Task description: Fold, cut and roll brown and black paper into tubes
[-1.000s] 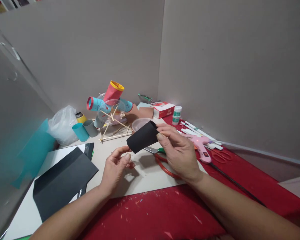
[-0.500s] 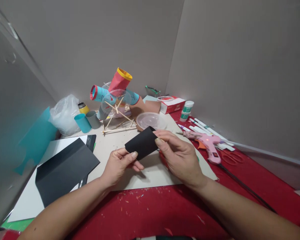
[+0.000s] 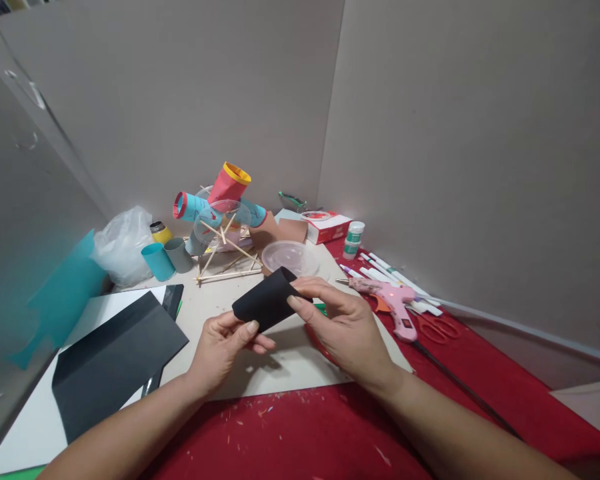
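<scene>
Between my hands is a piece of black paper [image 3: 265,301] curled into a short tube, tilted with its right end higher. My left hand [image 3: 225,343] pinches its lower left end, thumb in front and fingers beneath. At the upper right end, my right hand [image 3: 343,327] grips the paper's edge between thumb and fingers. Below the tube lies a pale board [image 3: 275,380], and red scissor handles show partly behind my right hand. To the left, a folded black sheet [image 3: 115,363] rests on white paper [image 3: 20,427].
A model of coloured tubes [image 3: 230,183] and wooden sticks stands at the back. Teal [image 3: 159,262] and grey [image 3: 179,255] tubes sit beside a plastic bag [image 3: 123,247]. On the right lie a pink glue gun [image 3: 397,303], markers [image 3: 405,273] and red-handled scissors [image 3: 437,328]. Grey panels surround the table.
The camera view has shifted, so the table things appear lower and farther left. Both hands keep hold of the black paper, whose right end looks slightly more open.
</scene>
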